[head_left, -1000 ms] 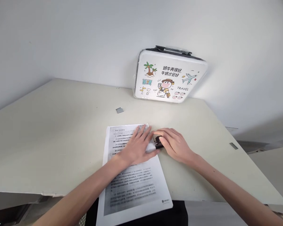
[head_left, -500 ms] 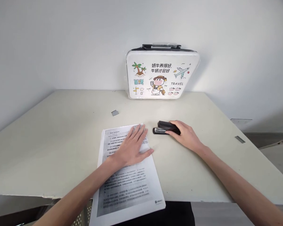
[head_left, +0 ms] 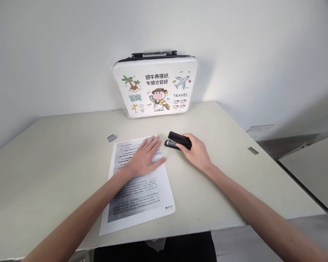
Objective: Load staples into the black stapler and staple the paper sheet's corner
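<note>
Sheets of printed paper (head_left: 140, 198) lie on the table in front of me, the text dark on a grey shaded block. My left hand (head_left: 143, 158) rests flat across their upper part, fingers stretched out and thumb apart, hiding some of the print. To the right of the paper, my right hand (head_left: 196, 151) is wrapped round the rear of a black stapler (head_left: 177, 140). The stapler's jaws are apart, pointing left, with its front close to the paper's upper right corner.
A white case (head_left: 158, 87) with cartoon prints and a black handle stands against the wall at the back of the table (head_left: 57, 163). One small grey piece (head_left: 112, 138) lies left of the paper's top; another grey strip (head_left: 253, 150) is near the right edge.
The camera view has turned to the right. The paper has moved up onto the table under my left hand, and the stapler in my right hand is tilted more and nearer the paper.
</note>
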`<state>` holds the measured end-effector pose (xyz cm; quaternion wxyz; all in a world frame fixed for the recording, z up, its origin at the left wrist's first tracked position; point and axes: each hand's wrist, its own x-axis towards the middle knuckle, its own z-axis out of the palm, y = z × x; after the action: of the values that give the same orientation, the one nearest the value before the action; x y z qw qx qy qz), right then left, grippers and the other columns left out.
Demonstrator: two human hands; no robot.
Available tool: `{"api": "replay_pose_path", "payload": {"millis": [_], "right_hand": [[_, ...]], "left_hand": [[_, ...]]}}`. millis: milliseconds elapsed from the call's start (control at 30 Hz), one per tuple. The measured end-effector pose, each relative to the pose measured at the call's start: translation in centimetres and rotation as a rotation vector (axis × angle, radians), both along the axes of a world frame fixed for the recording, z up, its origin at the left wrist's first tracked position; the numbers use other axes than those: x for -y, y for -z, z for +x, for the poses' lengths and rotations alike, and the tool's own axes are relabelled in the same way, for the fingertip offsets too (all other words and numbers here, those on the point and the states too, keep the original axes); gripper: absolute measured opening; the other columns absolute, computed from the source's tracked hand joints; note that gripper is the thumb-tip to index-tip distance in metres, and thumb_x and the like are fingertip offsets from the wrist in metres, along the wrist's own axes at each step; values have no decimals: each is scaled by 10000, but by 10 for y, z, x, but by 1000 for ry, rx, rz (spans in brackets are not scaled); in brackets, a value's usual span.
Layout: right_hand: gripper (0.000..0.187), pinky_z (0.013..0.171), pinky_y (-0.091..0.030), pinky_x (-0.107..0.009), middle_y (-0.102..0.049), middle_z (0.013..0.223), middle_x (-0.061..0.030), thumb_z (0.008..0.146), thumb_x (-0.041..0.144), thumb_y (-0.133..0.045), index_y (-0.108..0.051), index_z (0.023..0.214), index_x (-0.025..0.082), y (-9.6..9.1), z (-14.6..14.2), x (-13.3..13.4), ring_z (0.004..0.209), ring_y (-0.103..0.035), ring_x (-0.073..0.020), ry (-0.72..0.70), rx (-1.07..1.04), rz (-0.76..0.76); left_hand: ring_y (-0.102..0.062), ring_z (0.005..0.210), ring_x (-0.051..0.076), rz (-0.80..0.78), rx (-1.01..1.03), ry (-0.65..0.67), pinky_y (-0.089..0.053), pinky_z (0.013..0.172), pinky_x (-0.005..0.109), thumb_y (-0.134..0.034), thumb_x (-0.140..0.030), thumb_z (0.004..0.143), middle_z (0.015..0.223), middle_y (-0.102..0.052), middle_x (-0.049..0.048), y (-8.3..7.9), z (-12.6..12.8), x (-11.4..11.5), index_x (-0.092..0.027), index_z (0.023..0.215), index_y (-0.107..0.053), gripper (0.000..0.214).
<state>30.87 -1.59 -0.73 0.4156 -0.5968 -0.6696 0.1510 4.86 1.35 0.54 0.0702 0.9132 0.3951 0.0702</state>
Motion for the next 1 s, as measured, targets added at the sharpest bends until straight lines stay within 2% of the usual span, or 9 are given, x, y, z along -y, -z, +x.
{"api": "replay_pose_path", "payload": {"millis": [133, 233, 300, 400, 533, 633, 800, 1000], "right_hand": [[346, 883, -539, -420, -779, 1090, -91, 937, 532, -645, -643, 1110, 232, 2, 3, -4, 970, -715, -288, 84, -127, 12], [351, 872, -534, -421, -780, 1080, -82, 921, 545, -660, -648, 1095, 241, 3, 3, -5, 958, -712, -291, 99, -166, 14], [348, 862, -533, -418, -780, 1072, -76, 915, 544, -667, -651, 1093, 245, 3, 2, -5, 956, -709, -292, 94, -173, 5], [345, 856, -534, -416, -777, 1071, -75, 909, 538, -675, -655, 1092, 247, 3, 1, -4, 954, -705, -292, 82, -183, -7], [354, 856, -534, -419, -777, 1050, -73, 896, 550, -686, -661, 1074, 245, 2, 0, -2, 928, -701, -289, 88, -178, -16], [368, 842, -538, -418, -777, 1030, -77, 887, 565, -694, -668, 1060, 241, 1, -1, 0, 909, -697, -288, 96, -179, -14], [384, 851, -542, -420, -778, 1054, -85, 876, 564, -709, -675, 1075, 237, 2, -1, 2, 932, -701, -292, 116, -189, -19], [407, 879, -541, -434, -779, 1084, -95, 870, 575, -719, -679, 1091, 236, 2, 0, 3, 975, -703, -300, 150, -207, -37]], "left_hand": [[-148, 1655, 253, 26, 34, 61, -86, 1365, 472, -341, -646, 1091, 1773, -212, 120, -4, 10, -10, -151, 1695, -249, 786], [-174, 1650, 250, 55, 65, 69, -90, 1370, 480, -317, -589, 1117, 1771, -239, 87, -12, -3, -5, -200, 1705, -241, 709], [-180, 1649, 264, 50, 80, 35, -135, 1367, 501, -335, -580, 1119, 1775, -237, 44, -18, -25, 5, -269, 1718, -205, 688], [-176, 1648, 292, 42, 66, -46, -187, 1356, 527, -403, -593, 1102, 1780, -225, 3, -22, -72, 25, -337, 1723, -166, 713], [-173, 1647, 309, 43, 45, -132, -229, 1341, 560, -462, -571, 1089, 1789, -184, -30, -18, -134, 61, -401, 1722, -110, 744], [-199, 1638, 329, 52, 55, -155, -235, 1336, 575, -502, -563, 1068, 1789, -174, -34, -11, -161, 85, -417, 1721, -94, 784], [-240, 1623, 348, 94, 60, -147, -246, 1331, 589, -554, -581, 1031, 1783, -198, -19, -6, -169, 100, -401, 1724, -99, 848], [-254, 1622, 339, 103, 78, -142, -258, 1330, 579, -566, -591, 1022, 1769, -251, -2, -2, -161, 83, -377, 1728, -90, 878]]}}
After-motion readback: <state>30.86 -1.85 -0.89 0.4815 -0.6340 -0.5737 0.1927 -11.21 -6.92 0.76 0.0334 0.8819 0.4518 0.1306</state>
